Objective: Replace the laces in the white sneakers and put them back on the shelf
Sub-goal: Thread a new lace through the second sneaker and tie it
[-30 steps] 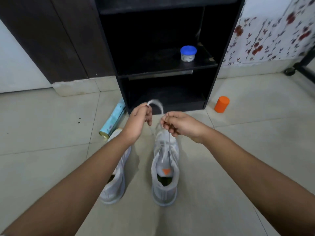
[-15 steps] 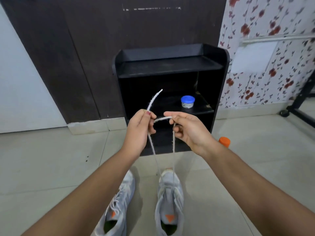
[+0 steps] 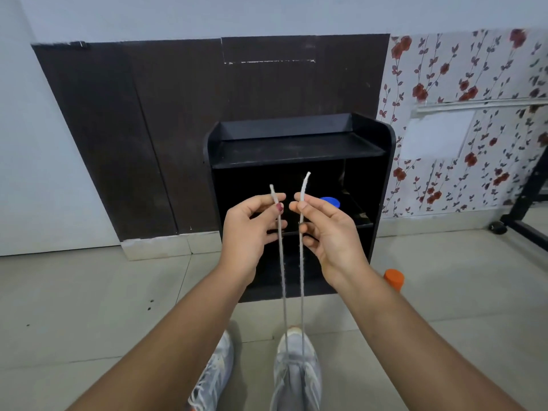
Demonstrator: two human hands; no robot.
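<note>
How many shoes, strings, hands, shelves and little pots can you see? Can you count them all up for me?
White sneakers: 2
Lace ends held up: 2
Hands: 2
Black shelf unit: 1
Blue-lidded tub: 1
Orange container: 1
Total: 9

Head view, facing forward and down (close), toward shelf
</note>
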